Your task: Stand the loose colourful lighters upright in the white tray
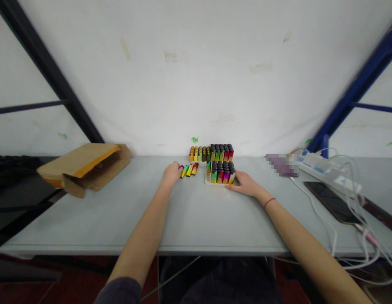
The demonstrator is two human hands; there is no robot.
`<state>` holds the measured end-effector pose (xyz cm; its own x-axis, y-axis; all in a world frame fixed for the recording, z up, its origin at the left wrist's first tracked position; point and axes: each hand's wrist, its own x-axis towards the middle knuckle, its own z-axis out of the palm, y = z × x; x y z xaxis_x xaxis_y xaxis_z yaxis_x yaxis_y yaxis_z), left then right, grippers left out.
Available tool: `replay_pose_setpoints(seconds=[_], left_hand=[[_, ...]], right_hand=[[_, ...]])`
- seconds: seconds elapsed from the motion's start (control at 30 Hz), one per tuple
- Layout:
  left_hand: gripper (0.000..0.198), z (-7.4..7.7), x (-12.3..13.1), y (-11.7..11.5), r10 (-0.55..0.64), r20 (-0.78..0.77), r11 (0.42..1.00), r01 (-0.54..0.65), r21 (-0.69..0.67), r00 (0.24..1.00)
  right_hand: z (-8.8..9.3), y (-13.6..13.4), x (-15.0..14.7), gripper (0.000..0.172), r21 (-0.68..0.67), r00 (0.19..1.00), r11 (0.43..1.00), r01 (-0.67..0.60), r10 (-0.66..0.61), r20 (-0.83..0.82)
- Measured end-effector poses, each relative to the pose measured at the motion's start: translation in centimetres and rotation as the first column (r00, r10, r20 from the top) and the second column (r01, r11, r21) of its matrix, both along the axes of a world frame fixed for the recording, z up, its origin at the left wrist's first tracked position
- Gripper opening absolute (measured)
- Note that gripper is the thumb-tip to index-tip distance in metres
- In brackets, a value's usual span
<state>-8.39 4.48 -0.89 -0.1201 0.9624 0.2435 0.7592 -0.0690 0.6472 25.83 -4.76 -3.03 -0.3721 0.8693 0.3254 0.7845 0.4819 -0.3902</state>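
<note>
My left hand (173,172) is at the left end of a short row of loose lighters (189,170) lying on the table, its fingers closed near a purple-ended one; what they hold is too small to tell. My right hand (244,184) is wrapped against the right side of a white tray (209,181) with upright, black-topped lighters (223,173) in it. The tray's left column shows bare slots at the front. Behind it stand more black-topped lighters (222,152) and, to their left, a block of yellowish lighters (200,153).
An open brown paper bag (88,164) lies on the left of the grey table (196,223). On the right are a power strip (330,171), a dark phone (332,202), a blurred purplish item (282,164) and tangled white cables (316,207). A white wall rises behind.
</note>
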Motion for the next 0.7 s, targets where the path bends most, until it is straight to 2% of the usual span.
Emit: replay_pose_setpoints(seconds=[0.1,0.2,0.33,0.43,0.53,0.6,0.7], left_hand=[[0.035,-0.4,0.0,0.4,-0.058,0.175,0.991,0.036,0.127,0.983],[0.033,0.2,0.4,0.4,-0.098,0.325,0.978,0.03,0.208,0.941],[0.028,1.6,1.9,-0.3,-0.111,0.503,0.993,0.075,0.091,0.857],[0.022,2.1,3.5,-1.3,-0.192,0.559,0.978,0.201,0.046,0.807],[0.023,2.4,4.8,-2.2,-0.287,0.665,0.94,0.336,0.057,0.689],[0.029,2.5,5.5,-2.7,-0.275,0.741,0.936,0.347,0.06,0.613],[0.028,2.7,6.1,-3.2,-0.216,0.821,0.938,0.346,0.024,0.528]], right_hand=[[0.0,0.0,0.0,0.052,-0.003,1.0,1.0,0.001,-0.001,-0.01],[0.1,0.0,0.0,0.053,-0.004,1.0,1.0,0.006,-0.006,-0.012],[0.1,0.0,0.0,0.054,-0.008,1.0,1.0,0.006,-0.006,-0.011],[0.1,0.0,0.0,0.054,-0.008,1.0,1.0,0.011,-0.011,-0.002],[0.0,0.0,0.0,0.054,-0.007,1.0,1.0,0.003,-0.003,-0.004],[0.0,0.1,0.0,0.055,-0.005,1.0,1.0,-0.001,0.001,-0.015],[-0.1,0.1,0.0,0.055,-0.008,1.0,1.0,0.001,-0.001,-0.019]])
